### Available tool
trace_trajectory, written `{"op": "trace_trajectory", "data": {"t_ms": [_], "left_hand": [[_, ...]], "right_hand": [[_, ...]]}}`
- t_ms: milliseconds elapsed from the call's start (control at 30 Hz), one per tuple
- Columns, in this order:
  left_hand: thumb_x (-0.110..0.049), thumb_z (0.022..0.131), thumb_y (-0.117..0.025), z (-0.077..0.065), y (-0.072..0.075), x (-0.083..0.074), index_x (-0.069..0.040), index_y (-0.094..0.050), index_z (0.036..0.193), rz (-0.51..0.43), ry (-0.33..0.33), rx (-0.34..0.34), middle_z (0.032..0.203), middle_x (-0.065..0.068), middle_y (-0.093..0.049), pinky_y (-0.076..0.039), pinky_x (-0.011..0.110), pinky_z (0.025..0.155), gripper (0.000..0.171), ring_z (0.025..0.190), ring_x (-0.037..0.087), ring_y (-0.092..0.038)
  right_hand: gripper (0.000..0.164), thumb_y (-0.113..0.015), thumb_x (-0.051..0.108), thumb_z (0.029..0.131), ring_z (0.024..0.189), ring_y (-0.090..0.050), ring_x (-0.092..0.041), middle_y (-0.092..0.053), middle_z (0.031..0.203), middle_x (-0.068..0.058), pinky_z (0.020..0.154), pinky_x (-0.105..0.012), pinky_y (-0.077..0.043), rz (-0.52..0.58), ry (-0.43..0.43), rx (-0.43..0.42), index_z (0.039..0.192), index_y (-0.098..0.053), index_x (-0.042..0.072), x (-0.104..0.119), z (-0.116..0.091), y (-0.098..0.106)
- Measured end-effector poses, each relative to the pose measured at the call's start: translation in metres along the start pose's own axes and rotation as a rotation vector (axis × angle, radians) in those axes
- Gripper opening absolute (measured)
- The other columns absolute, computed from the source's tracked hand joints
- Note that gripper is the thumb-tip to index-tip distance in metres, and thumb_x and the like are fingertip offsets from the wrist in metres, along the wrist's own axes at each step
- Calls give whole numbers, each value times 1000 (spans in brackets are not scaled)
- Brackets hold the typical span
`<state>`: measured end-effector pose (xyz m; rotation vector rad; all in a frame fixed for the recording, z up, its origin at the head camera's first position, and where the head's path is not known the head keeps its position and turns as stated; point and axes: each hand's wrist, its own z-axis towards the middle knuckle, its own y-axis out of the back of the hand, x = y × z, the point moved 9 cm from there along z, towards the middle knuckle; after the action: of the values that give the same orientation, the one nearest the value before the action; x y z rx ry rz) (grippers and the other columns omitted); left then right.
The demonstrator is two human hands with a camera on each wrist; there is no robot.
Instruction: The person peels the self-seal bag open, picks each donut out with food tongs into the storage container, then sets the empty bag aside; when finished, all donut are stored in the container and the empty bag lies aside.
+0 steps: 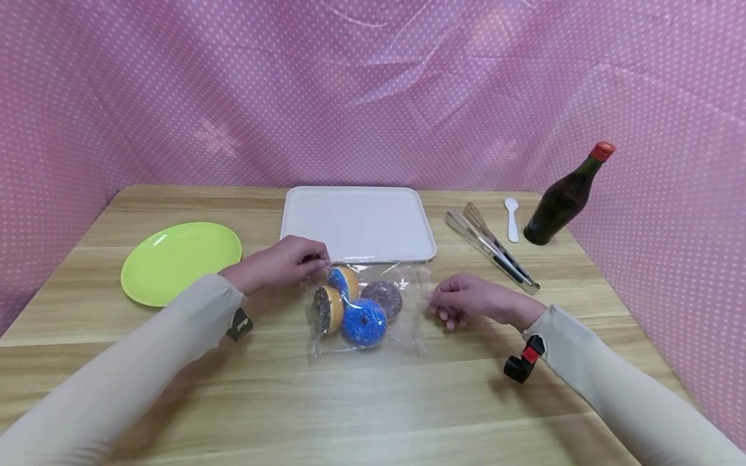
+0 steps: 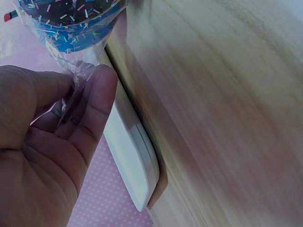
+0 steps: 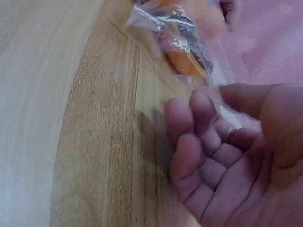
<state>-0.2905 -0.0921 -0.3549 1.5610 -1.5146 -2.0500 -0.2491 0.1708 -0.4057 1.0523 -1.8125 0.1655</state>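
A clear plastic bag (image 1: pixel 402 340) with several toy-like donuts inside is held between both hands, just in front of the white tray. Its contents include a blue frosted donut (image 1: pixel 364 322), a dark purple-brown donut (image 1: pixel 381 299) and others turned on their sides. My left hand (image 1: pixel 285 261) pinches the gathered film at the bag's upper left corner; in the left wrist view the film (image 2: pixel 78 78) runs between thumb and fingers. At the right edge, my right hand (image 1: pixel 472 299) pinches the film between thumb and forefinger, the other fingers curled loosely.
The white rectangular tray (image 1: pixel 355 223) lies behind the bag. A lime-green oval plate (image 1: pixel 180 262) is at the left. On the right are metal tongs (image 1: pixel 489 243), a small white spoon (image 1: pixel 512 220) and a dark bottle (image 1: pixel 562 204) with a red cap. Pink dotted cloth (image 1: pixel 373 97) surrounds the table.
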Motion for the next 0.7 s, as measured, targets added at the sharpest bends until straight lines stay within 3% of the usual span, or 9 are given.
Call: {"op": "trace_trajectory", "data": {"t_ms": [167, 367, 533, 700], "left_hand": [[-10, 99, -53, -1, 2, 7, -6, -66, 95, -6, 41, -7, 81, 10, -63, -52, 28, 60, 15, 66, 14, -55], [-9, 98, -53, 0, 4, 9, -6, -66, 93, 12, 8, -34, 79, 8, -63, -51, 27, 59, 14, 67, 13, -55], [-9, 98, -54, 2, 3, 8, -8, -67, 94, 10, -6, -26, 80, 7, -63, -51, 25, 60, 13, 68, 12, -56], [-9, 98, -55, 2, 6, 7, -9, -67, 93, 9, 3, -11, 79, 7, -63, -52, 26, 61, 14, 67, 14, -56]], "right_hand": [[49, -52, 44, 98, 64, -61, -15, -62, 71, -2, 58, -28, -52, 65, -16, -40, 97, -64, -4, 0, -3, -3], [32, -59, 33, 96, 60, -59, -12, -61, 69, 0, 55, -23, -49, 147, 0, -42, 82, -59, 4, -1, 1, -18], [27, -61, 26, 95, 60, -59, -10, -59, 71, 0, 55, -22, -47, 191, 34, -55, 88, -59, 0, 0, 3, -21], [26, -60, 23, 96, 61, -60, -10, -59, 72, 0, 57, -22, -49, 149, 44, -31, 97, -61, -4, 0, 0, -20]]}}
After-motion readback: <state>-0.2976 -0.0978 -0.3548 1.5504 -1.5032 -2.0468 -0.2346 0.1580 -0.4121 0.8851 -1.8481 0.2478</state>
